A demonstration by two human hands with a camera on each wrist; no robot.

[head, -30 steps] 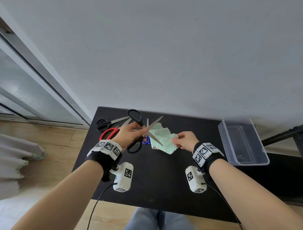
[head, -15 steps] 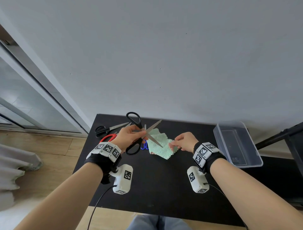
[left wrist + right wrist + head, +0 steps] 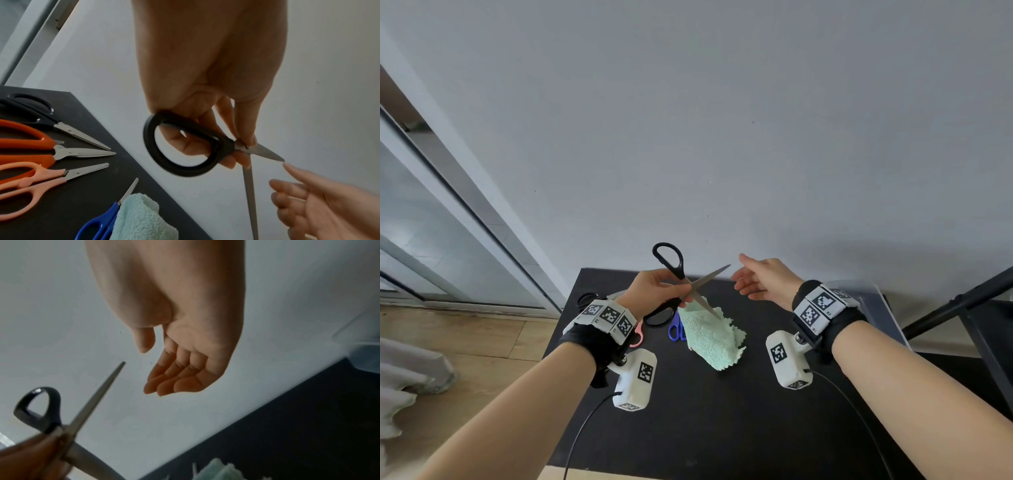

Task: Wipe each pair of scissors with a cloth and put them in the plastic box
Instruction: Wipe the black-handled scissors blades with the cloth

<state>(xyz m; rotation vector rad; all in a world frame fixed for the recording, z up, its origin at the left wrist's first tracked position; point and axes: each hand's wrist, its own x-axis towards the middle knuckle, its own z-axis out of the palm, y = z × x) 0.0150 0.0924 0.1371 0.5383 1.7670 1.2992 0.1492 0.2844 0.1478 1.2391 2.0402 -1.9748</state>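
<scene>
My left hand (image 3: 654,291) grips the black-handled scissors (image 3: 671,260) at the pivot and holds them above the table with their blades spread wide. In the left wrist view my fingers (image 3: 244,129) pinch the pivot beside the lower handle loop (image 3: 179,146). My right hand (image 3: 753,281) hovers open and empty just right of the upper blade tip (image 3: 726,266), its fingers (image 3: 164,382) relaxed. The pale green cloth (image 3: 709,337) lies crumpled on the black table (image 3: 722,428) below the scissors. The clear plastic box (image 3: 875,291) is mostly hidden behind my right wrist.
Blue-handled scissors (image 3: 96,224) lie partly under the cloth (image 3: 139,219). Pink (image 3: 30,183), orange (image 3: 30,142) and black (image 3: 39,113) scissors lie side by side at the table's left. The grey wall stands close behind the table. A black stand (image 3: 962,305) is at the right.
My right hand let go of the cloth and rose toward the upper blade tip. The cloth now lies on the table. My left hand lifted the spread scissors a little.
</scene>
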